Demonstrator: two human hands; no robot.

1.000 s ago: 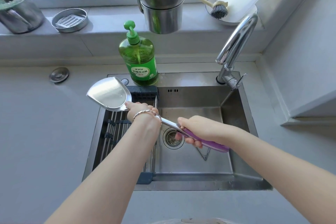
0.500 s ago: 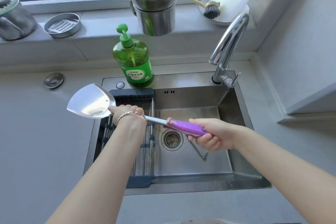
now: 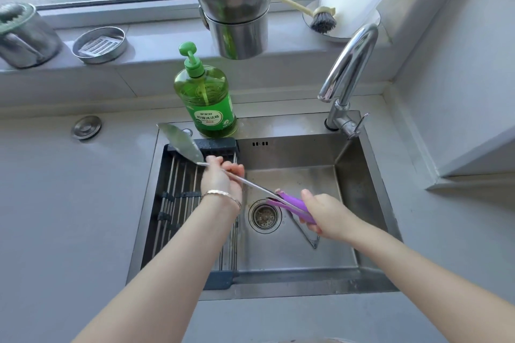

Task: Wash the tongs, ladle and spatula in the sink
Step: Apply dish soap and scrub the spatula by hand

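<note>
Above the stainless steel sink (image 3: 348,153), the right hand (image 3: 324,213) grips the purple-handled, flat-bladed steel spatula (image 3: 184,142); the left hand (image 3: 220,178) has its fingers curled around the thin shaft.

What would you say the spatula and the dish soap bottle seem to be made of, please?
Spatula: blade and shaft look like polished steel, bright and mirror-like; the purple handle looks like plastic or silicone, matte, hard to tell which. Dish soap bottle: translucent green plastic, probably, since the pump tube shows through it.

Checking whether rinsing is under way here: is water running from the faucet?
No, the faucet spout shows no stream, while both hands hold the spatula over the sink.
</note>
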